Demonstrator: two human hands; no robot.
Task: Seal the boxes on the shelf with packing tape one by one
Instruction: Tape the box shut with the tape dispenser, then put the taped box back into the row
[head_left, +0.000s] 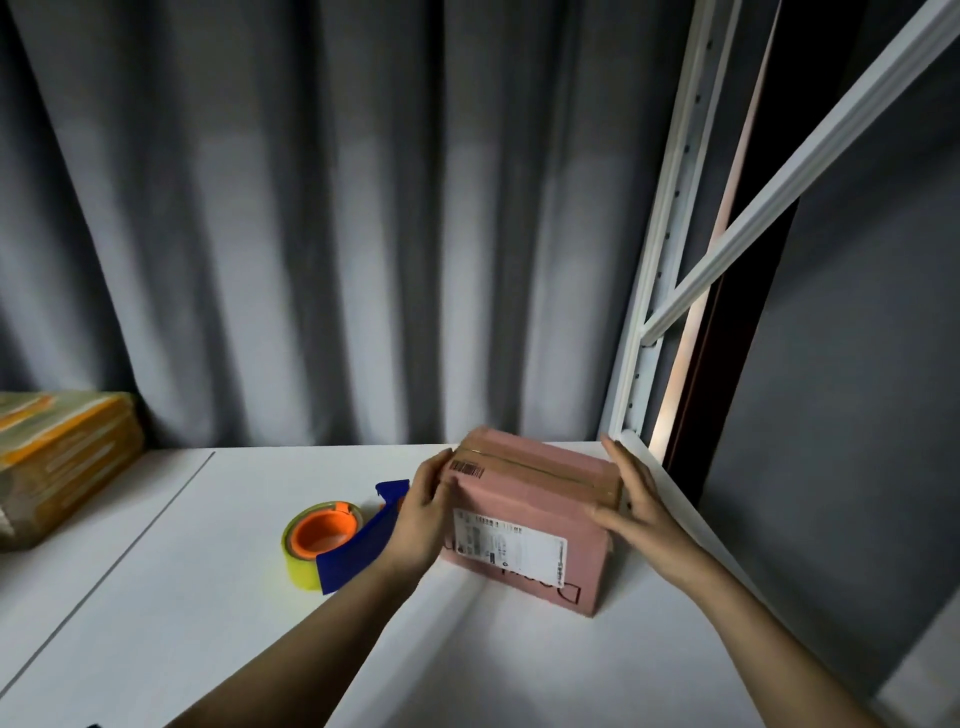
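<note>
We are holding the pink rectangular cardboard box (530, 514) between our two hands on the white shelf (208, 597), at about 5 o'clock in the view. Our left hand (423, 512) is lying at the box's 9 o'clock end, fingers curling around the upper corner beside a small barcode sticker. Our right hand (631, 499) is pressing flat against the 3 o'clock end, fingers straight and spread upward, thumb reaching along the near face.

The box is sitting with its top tilting slightly away from us. A strip of brownish packing tape (540, 467) is running lengthwise along the top seam. A white shipping label (509, 540) with barcodes and fine print is covering much of the near face; its text is too small for us to read. Below it, large dark outlined letters are showing upside down, too partial to make out.

Just at 9 o'clock of our left hand, a blue tape dispenser with an orange core and a yellowish roll (332, 540) is resting on the shelf. At far 9 o'clock, a stack of tan and orange taped parcels (57, 457) is sitting by the grey curtain (311, 208).
</note>
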